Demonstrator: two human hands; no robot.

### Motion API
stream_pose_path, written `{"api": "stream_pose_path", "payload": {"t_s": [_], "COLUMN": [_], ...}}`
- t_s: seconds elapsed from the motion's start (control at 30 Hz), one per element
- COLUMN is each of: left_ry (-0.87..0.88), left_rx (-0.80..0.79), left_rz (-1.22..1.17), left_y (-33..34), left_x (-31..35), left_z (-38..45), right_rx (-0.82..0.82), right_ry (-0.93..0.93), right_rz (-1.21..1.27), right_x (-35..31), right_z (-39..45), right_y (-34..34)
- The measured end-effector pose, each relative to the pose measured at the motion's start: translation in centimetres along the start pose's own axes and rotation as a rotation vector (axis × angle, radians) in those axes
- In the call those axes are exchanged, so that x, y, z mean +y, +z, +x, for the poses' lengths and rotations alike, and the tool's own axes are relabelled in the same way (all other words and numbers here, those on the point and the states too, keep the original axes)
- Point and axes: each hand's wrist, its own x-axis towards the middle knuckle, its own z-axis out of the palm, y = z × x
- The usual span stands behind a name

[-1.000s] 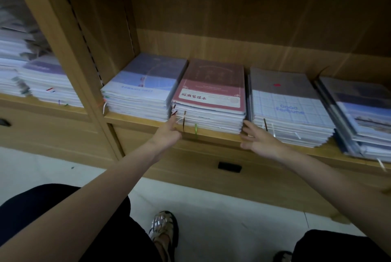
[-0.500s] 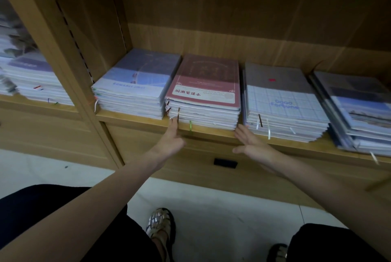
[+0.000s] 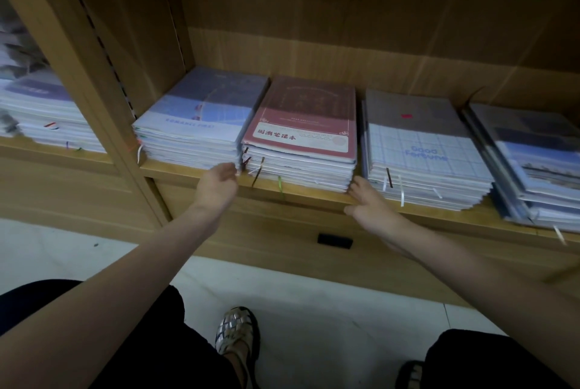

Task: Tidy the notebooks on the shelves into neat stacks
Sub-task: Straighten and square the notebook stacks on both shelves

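Wood-grain shelving (image 3: 307, 197) in a warm tan fills the wall, its back panel dim, with pale floor tiles (image 3: 314, 304) below. Four stacks of thin, soft-covered notebooks lie flat in a row on the shelf, each with its long axis running front to back, short edges facing the room. At about 11 o'clock sits the blue-and-white stack (image 3: 201, 122); just beside it, touching along one side, is the red-covered stack (image 3: 304, 131), whose printed label reads upside down from here. At 1 o'clock is the grid-patterned stack (image 3: 420, 144) with "Good Fortune" lettering, also inverted, and at 2 o'clock a darker blue stack (image 3: 533, 153), splayed somewhat unevenly. Glossy covers catch the light; thin ribbon bookmarks dangle from the front edges. The left hand (image 3: 219, 183) reaches to the front left corner of the red-covered stack, fingers loosely curled at the gap between it and the blue one; whether they pinch anything I cannot tell. The right hand (image 3: 368, 203) is spread flat, fingers against the stack's front right corner. More blurred stacks (image 3: 47, 115) sit in the neighbouring bay at 9 o'clock. A silver woven sandal (image 3: 235, 329) shows at 6 o'clock.
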Motion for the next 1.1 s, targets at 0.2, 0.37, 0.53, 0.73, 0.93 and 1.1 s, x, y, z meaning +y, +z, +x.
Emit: {"api": "stream_pose_path", "payload": {"t_s": [0.2,0.37,0.53,0.73,0.93,1.1], "left_ry": [-0.007,-0.031,-0.078,-0.116,-0.111,0.045], "left_rx": [-0.054,-0.167,-0.209,-0.253,-0.269,-0.154], "left_rz": [-0.026,-0.043,-0.065,-0.043,-0.013,0.305], "left_y": [-0.3,0.9,1.4,1.2,1.2,1.1], "left_x": [-0.2,-0.3,0.1,0.1,0.4,1.7], "left_z": [0.0,-0.6,0.1,0.3,-0.1,-1.7], "right_rx": [0.013,0.025,0.016,-0.027,-0.025,-0.058], "right_ry": [-0.005,-0.004,-0.026,-0.03,-0.002,-0.004], "right_rz": [0.016,0.029,0.049,0.08,0.1,-0.057], "right_x": [-1.2,-1.6,-1.4,-1.4,-1.1,-1.0], "right_z": [0.7,0.2,-0.3,-0.4,0.0,-0.7], "right_y": [0.6,0.5,0.2,-0.2,-0.1,-0.7]}}
